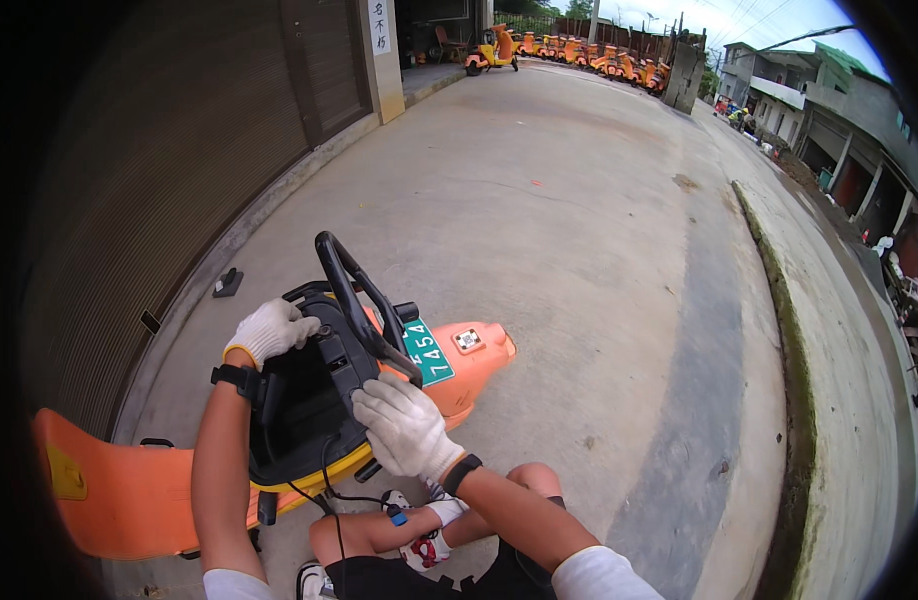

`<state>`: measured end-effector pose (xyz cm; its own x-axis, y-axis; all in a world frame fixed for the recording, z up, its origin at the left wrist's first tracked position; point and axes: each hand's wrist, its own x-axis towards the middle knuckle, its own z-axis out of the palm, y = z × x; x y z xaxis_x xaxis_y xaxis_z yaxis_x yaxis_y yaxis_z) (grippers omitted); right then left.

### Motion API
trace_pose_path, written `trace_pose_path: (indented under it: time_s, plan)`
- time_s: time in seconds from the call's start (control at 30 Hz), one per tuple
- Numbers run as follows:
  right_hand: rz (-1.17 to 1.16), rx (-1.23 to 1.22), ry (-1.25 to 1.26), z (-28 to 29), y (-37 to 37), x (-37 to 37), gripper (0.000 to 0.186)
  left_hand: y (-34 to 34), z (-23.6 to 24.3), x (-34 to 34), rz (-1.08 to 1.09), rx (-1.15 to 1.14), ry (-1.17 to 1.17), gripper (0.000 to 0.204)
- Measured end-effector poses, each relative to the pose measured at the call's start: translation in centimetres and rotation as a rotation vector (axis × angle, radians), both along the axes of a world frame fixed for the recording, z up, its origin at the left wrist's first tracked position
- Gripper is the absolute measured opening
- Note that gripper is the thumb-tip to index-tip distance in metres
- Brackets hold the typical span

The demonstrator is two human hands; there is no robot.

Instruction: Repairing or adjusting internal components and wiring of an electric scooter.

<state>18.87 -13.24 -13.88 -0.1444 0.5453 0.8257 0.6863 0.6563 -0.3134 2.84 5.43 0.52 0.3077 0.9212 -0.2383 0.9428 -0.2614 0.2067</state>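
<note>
Black scooter panel [333, 350] lies between both gloved hands [267, 331] [407, 425].

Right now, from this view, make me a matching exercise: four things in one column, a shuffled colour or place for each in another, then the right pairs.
Things:
1. Left gloved hand
2. Number plate
3. Looped tubular bar
4. Row of parked scooters

Colour or place:
A. Black all over
B. Lined up in the distance, beyond the paved ground
C. At the end of the black panel nearer the ribbed shutter
D. Green with white characters

Pairs: 1-C, 2-D, 3-A, 4-B
</note>
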Motion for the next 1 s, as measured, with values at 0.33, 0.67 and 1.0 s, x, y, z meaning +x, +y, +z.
trace_pose_path:
  time_s: [0.33, 0.67, 1.0]
  plan:
    - [-0.054, 0.059, 0.053, -0.7, -0.4, -0.1, 0.040, -4.2, -2.3, 0.5, 0.193, -0.067, -0.336, 0.049]
    - [-0.045, 0.064, 0.086, -1.0, -0.1, -0.7, 0.038, -4.0, -6.2, 2.6, 0.400, -0.402, -0.913, 0.036]
    - [-0.068, 0.081, 0.079, -1.0, -0.1, -0.5, 0.038, -5.5, -6.0, 0.1, 0.253, -0.290, -1.052, 0.019]
